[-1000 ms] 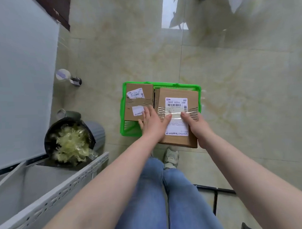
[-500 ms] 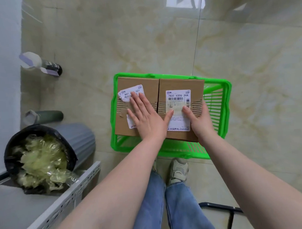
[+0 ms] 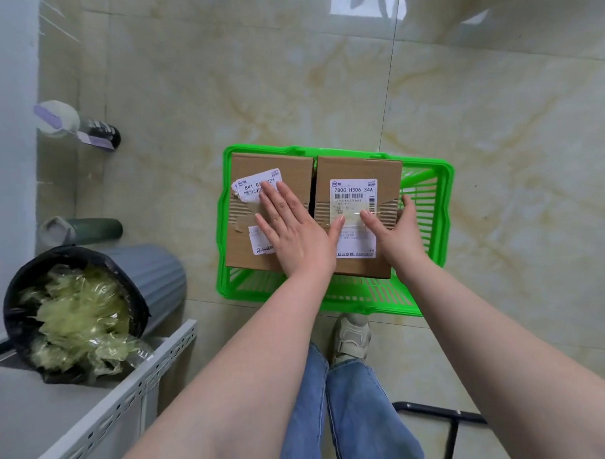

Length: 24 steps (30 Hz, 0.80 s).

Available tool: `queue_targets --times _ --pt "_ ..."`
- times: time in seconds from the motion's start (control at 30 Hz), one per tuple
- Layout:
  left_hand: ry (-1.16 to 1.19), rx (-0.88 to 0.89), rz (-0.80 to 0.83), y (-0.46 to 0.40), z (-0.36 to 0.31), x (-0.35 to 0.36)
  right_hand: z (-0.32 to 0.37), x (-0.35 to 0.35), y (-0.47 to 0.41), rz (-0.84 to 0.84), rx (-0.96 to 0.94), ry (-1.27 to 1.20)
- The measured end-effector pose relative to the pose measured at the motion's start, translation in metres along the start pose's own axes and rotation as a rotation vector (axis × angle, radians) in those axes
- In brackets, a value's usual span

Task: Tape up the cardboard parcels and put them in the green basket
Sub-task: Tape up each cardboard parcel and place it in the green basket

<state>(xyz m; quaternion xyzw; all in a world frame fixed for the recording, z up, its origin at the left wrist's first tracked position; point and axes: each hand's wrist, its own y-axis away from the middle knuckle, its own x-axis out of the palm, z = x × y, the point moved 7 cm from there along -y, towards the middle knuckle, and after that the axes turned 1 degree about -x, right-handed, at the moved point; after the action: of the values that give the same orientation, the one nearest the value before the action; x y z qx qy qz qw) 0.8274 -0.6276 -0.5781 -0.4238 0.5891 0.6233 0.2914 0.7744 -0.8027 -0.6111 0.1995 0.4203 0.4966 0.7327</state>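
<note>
Right brown cardboard parcel [image 3: 357, 172], white shipping label [image 3: 354, 193]: you can read "780C H306 34A" in large print, with a barcode and a line of small digits beneath that is too fine to make out.
Left brown cardboard parcel [image 3: 268, 165], white curled label [image 3: 255, 188]: you can read "841" and then "G", the rest partly covered by your left hand [image 3: 290, 226], ending in "21".
Lower labels on both parcels: print too small for you to read.

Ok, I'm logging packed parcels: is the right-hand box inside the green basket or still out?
Inside. The right-hand box sits within the green basket rim beside the left box; whether it rests on the bottom cannot be told.
</note>
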Motion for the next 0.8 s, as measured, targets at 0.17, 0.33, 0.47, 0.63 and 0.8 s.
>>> queue_targets --times 0.17,0.33,0.47,0.63,0.8 --pt "0.261 0.032 0.007 0.017 0.001 -0.042 0.048 -0.026 0.034 -0.157 -0.115 0.246" --pt "0.881 -0.179 0.215 0.074 0.043 -0.094 0.098 -0.007 0.121 0.292 -0.056 -0.040" --pt "1.280 -0.347 0.276 0.174 0.106 -0.138 0.125 0.003 0.217 0.578 -0.073 -0.061" --pt "1.662 -0.607 0.055 0.317 0.217 -0.181 0.146 0.030 0.353 0.826 -0.115 0.013" --pt "1.943 -0.807 -0.307 0.440 0.310 -0.205 0.146 0.092 0.494 1.116 -0.175 0.249"
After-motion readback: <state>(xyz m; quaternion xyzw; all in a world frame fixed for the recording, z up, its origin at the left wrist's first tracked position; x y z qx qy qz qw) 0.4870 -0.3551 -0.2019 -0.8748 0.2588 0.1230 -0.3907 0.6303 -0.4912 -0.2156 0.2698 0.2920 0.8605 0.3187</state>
